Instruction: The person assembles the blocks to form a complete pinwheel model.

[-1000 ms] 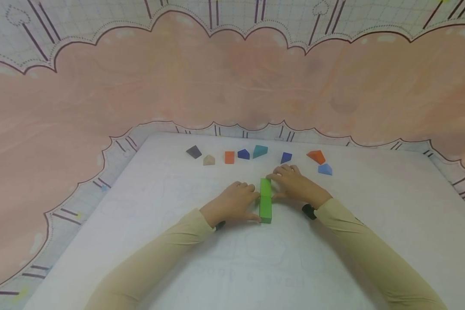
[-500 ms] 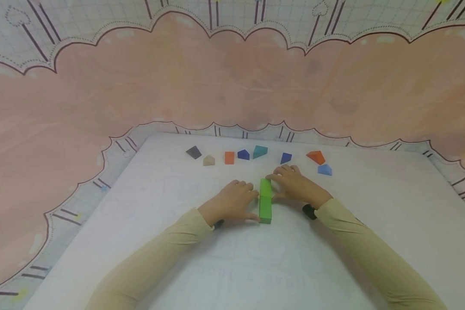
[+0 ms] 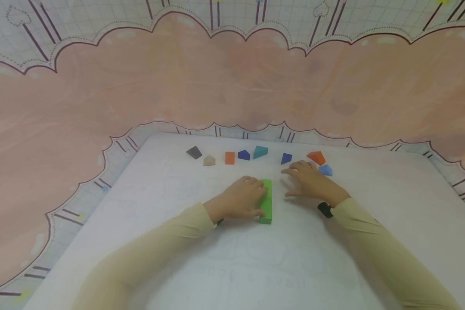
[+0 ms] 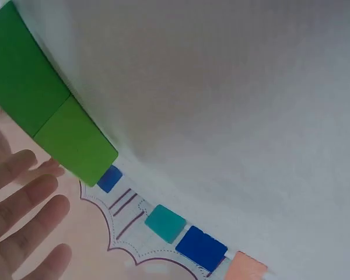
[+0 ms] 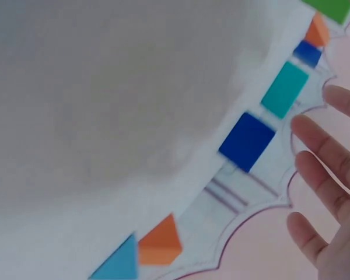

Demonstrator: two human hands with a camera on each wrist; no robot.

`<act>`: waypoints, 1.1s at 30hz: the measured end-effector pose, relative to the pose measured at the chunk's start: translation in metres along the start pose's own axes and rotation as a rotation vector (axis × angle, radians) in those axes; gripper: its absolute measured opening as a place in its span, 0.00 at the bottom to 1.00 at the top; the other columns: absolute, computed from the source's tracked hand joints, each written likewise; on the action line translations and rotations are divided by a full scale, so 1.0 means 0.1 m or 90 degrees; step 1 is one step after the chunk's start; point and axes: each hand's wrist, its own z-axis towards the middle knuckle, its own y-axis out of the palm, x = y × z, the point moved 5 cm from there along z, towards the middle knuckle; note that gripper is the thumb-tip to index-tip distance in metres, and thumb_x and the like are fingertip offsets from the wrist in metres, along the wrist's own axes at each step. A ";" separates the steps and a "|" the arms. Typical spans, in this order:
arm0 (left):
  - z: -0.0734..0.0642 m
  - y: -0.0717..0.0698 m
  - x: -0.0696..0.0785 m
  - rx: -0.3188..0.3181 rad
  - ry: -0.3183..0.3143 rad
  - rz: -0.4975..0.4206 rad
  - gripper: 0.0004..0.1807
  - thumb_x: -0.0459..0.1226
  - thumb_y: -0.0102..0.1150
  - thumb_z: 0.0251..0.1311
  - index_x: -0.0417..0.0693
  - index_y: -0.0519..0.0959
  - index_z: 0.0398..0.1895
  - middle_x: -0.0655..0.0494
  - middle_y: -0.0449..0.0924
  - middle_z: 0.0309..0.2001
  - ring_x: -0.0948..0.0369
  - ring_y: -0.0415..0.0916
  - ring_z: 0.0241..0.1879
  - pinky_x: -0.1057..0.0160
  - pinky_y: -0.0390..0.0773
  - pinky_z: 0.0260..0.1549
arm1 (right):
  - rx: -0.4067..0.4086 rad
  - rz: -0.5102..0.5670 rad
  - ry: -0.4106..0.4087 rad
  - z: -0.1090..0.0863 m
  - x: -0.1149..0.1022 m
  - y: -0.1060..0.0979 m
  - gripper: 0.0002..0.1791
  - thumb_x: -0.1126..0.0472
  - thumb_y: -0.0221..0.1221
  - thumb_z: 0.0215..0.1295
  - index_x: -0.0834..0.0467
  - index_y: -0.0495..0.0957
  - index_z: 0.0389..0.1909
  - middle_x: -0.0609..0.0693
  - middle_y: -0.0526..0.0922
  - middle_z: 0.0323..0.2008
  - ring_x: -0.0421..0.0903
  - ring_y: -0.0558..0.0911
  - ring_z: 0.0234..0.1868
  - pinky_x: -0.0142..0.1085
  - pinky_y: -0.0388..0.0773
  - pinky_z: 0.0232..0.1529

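Observation:
Two green blocks stand end to end on the white table, the far one [image 3: 268, 186] lighter than the near one [image 3: 267, 218]. My left hand [image 3: 240, 199] is at their left side, its fingers partly covering them in the head view. In the left wrist view its fingers [image 4: 38, 216] are spread and show a gap from the blocks. To the right, my right hand [image 3: 315, 184] is apart from the green blocks, holding nothing. Its fingers are extended in the right wrist view, near the blue [image 3: 286, 158], orange [image 3: 316, 156] and light blue [image 3: 326, 170] blocks.
Along the far side of the table [image 3: 201, 267] lie a grey block [image 3: 194, 152], a beige block [image 3: 209, 160], an orange-red block [image 3: 230, 158], a dark blue block [image 3: 244, 155] and a teal block [image 3: 261, 151]. A patterned pink cloth [image 3: 232, 82] hangs behind.
My right hand has moved right, away from the green blocks. My left hand has shifted slightly right, its fingers now overlapping them in the head view. The blocks have stayed put.

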 end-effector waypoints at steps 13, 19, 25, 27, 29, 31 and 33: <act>-0.02 0.02 0.01 -0.014 0.028 0.044 0.33 0.62 0.45 0.61 0.48 0.70 0.57 0.54 0.73 0.54 0.57 0.68 0.57 0.57 0.64 0.65 | 0.108 -0.041 -0.016 0.18 0.37 -0.21 0.26 0.51 0.65 0.55 0.60 0.75 0.51 0.60 0.77 0.48 0.60 0.68 0.56 0.60 0.58 0.59; -0.03 0.03 0.01 0.008 0.036 0.029 0.31 0.62 0.47 0.61 0.49 0.70 0.54 0.55 0.72 0.50 0.59 0.69 0.52 0.58 0.66 0.61 | 0.125 -0.046 -0.011 0.35 0.42 -0.20 0.24 0.53 0.63 0.57 0.61 0.75 0.51 0.61 0.77 0.49 0.59 0.68 0.58 0.60 0.58 0.60; -0.02 0.07 0.02 0.007 0.031 0.015 0.32 0.61 0.46 0.61 0.49 0.68 0.58 0.53 0.71 0.56 0.58 0.68 0.56 0.57 0.66 0.63 | 0.110 -0.043 0.014 0.49 0.46 -0.14 0.23 0.55 0.64 0.55 0.61 0.76 0.51 0.62 0.77 0.51 0.59 0.68 0.58 0.60 0.57 0.60; -0.02 0.08 0.02 0.005 0.027 0.016 0.32 0.61 0.46 0.61 0.48 0.67 0.59 0.52 0.70 0.58 0.57 0.67 0.58 0.57 0.65 0.64 | 0.094 -0.043 0.027 0.52 0.47 -0.12 0.23 0.55 0.64 0.55 0.61 0.75 0.52 0.62 0.77 0.51 0.59 0.68 0.59 0.60 0.56 0.61; -0.03 0.08 0.02 0.007 0.024 0.020 0.33 0.62 0.45 0.61 0.49 0.66 0.60 0.52 0.69 0.60 0.57 0.67 0.59 0.57 0.65 0.64 | 0.075 -0.042 0.038 0.55 0.48 -0.10 0.24 0.56 0.64 0.56 0.61 0.75 0.52 0.62 0.76 0.52 0.60 0.67 0.60 0.60 0.55 0.62; -0.04 0.08 0.02 0.010 0.022 0.021 0.34 0.62 0.45 0.61 0.48 0.66 0.60 0.52 0.69 0.60 0.57 0.67 0.59 0.57 0.65 0.63 | 0.060 -0.044 0.044 0.58 0.48 -0.08 0.24 0.57 0.64 0.56 0.61 0.75 0.53 0.62 0.76 0.52 0.60 0.67 0.60 0.61 0.55 0.62; -0.05 0.07 0.02 0.013 0.020 0.021 0.34 0.62 0.45 0.61 0.48 0.67 0.60 0.52 0.70 0.59 0.57 0.67 0.58 0.57 0.66 0.63 | 0.044 -0.051 0.049 0.60 0.49 -0.05 0.24 0.58 0.63 0.56 0.61 0.74 0.53 0.63 0.76 0.52 0.60 0.66 0.60 0.62 0.55 0.62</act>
